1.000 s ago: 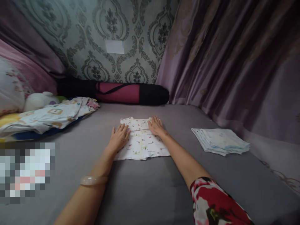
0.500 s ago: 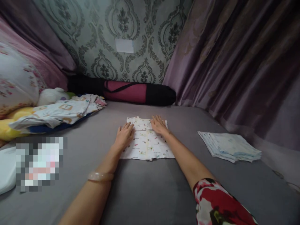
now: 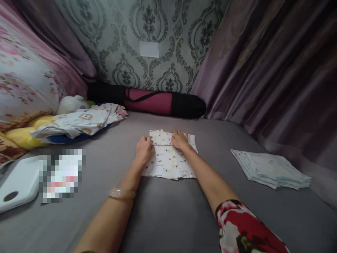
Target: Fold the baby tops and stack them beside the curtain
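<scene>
A small white printed baby shirt (image 3: 163, 163) with a yellowish strip down its front lies folded on the grey bed sheet. Across its upper part runs a fold line, with a band of the cloth above it. My left hand (image 3: 144, 151) is at the shirt's left edge, its fingers curled in and closed on the cloth there; the fingertips are partly hidden. On the upper right of the shirt rests my right hand (image 3: 180, 140), palm down with the fingers apart, pressing on the fabric.
A stack of folded pale cloths (image 3: 273, 168) lies at right, near the purple curtain (image 3: 252, 80). Crumpled printed clothes (image 3: 81, 119), a yellow plush (image 3: 26, 135) and a white device (image 3: 22, 184) lie at left. A long black and maroon bag (image 3: 150, 102) lies along the wall.
My left hand's fingers have gone from lying fairly flat to curled at the shirt's left edge. My right hand stays on the shirt's upper right. The view has shifted slightly left.
</scene>
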`<state>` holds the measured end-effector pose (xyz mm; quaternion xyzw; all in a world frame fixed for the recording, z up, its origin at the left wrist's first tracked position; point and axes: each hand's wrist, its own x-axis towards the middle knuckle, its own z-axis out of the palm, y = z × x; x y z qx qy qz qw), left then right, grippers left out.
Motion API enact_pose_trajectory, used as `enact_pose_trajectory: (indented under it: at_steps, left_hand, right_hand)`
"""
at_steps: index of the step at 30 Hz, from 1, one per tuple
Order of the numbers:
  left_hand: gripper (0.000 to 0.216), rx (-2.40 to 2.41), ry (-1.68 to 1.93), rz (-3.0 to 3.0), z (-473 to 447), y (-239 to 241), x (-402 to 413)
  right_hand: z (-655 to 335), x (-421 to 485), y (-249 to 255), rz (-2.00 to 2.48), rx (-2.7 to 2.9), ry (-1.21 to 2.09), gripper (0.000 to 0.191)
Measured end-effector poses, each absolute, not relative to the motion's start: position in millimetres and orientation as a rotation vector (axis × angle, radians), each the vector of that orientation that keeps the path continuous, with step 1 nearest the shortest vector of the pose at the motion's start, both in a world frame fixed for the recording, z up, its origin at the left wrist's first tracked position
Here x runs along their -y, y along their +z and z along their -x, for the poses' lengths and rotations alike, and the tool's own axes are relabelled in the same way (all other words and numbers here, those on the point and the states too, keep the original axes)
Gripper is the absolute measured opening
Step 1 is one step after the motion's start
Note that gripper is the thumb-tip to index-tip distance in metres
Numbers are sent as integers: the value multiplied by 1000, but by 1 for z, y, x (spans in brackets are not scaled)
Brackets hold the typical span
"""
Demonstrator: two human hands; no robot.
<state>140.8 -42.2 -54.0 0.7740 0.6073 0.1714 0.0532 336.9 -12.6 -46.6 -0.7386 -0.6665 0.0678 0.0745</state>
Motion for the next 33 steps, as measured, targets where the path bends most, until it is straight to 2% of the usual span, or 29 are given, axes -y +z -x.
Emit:
enact_pose_trajectory:
  at_steps: [2, 5, 11, 18, 27, 33]
  left_hand:
    - [32, -1867, 518, -2318, -141, -53, 42]
    - [28, -1815, 547, -2284, -138, -56, 40]
    - [24, -1747, 619, -2229, -131, -64, 33]
    - [21, -1857, 377, -2133, -128, -57, 31]
    - [33, -1894, 374, -2223, -129, -57, 31]
    - [50, -1690, 434, -2423, -136, -66, 24]
  right_hand:
    - [-320, 11, -46, 2092, 2087, 117, 54]
    - [-294, 6, -51, 1922, 2225, 161, 54]
    - [-262, -7, -57, 1875, 2268, 234, 52]
    - [-245, -5, -62, 1923, 2211, 287, 58]
    - [-263, -2, -47, 1835, 2164, 340, 58]
    - [-314, 13, -47, 2143, 1922, 243, 63]
